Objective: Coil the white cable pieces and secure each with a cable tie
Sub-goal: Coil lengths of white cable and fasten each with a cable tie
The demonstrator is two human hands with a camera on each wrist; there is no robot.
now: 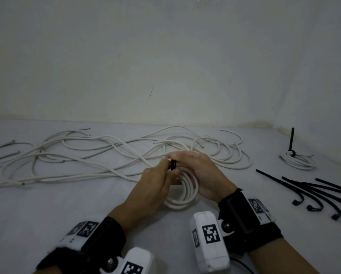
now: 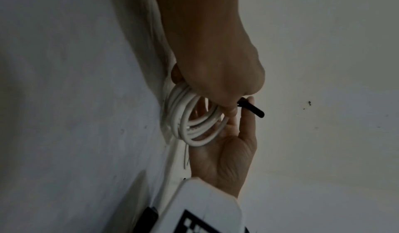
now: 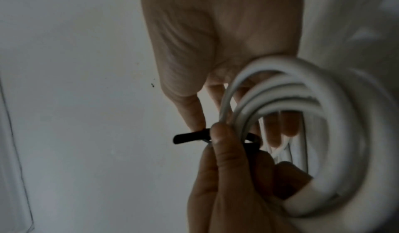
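I hold a small coil of white cable [image 1: 184, 191] upright above the white surface, at the centre of the head view. My left hand [image 1: 162, 172] grips the coil's top strands, its thumb on a black cable tie [image 1: 173, 165] looped round them. My right hand [image 1: 185, 157] pinches the tie's tail from the other side, its other fingers behind the coil. In the left wrist view the tie [image 2: 252, 109] juts out beside the coil [image 2: 194, 122]. The right wrist view shows the tie [image 3: 190, 136] between my right thumb and left thumb, next to the coil [image 3: 323, 117].
A tangle of loose white cables [image 1: 106, 155] spreads across the surface behind my hands. At the far right lies a tied coil [image 1: 298, 162] with its black tie standing up. Several loose black cable ties [image 1: 324, 194] lie at the right. A wall rises behind.
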